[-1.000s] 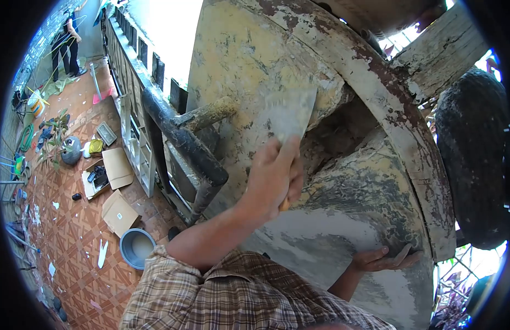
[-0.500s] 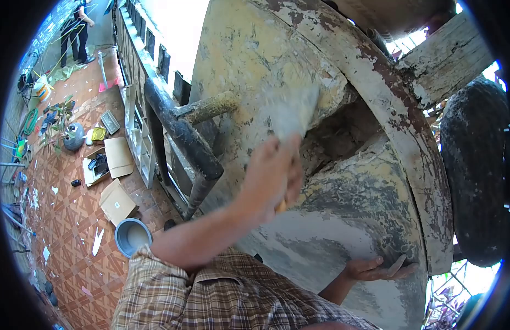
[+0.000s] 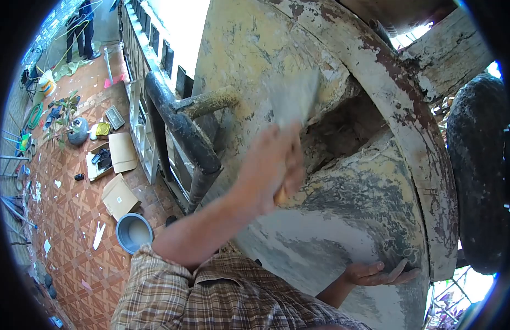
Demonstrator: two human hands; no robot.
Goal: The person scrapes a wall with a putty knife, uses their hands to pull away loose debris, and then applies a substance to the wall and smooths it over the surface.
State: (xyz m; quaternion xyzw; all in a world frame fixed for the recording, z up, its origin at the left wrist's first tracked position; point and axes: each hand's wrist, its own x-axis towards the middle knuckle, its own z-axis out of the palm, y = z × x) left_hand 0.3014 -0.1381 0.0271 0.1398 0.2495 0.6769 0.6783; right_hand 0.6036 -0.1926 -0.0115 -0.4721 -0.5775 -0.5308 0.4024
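Observation:
My left hand grips the yellow handle of a wide putty knife. Its grey blade is blurred and lies flat against a curved, worn yellow surface smeared with grey filler. Just right of the blade is a broken, dark hollow in that surface. My right hand rests low on the grey-coated part, palm up, with a small flat blade held in its fingers. A checked shirt sleeve fills the bottom of the view.
A black pipe rail and a weathered wooden beam cross near the surface. A dark tyre-like mass hangs at the right. Far below, the tiled floor holds a grey bucket, cardboard boxes, a potted plant and a standing person.
My left hand has pushed the putty knife a little upward along the yellow surface, and the blade is now blurred. My right hand has stayed at the same spot on the grey coat.

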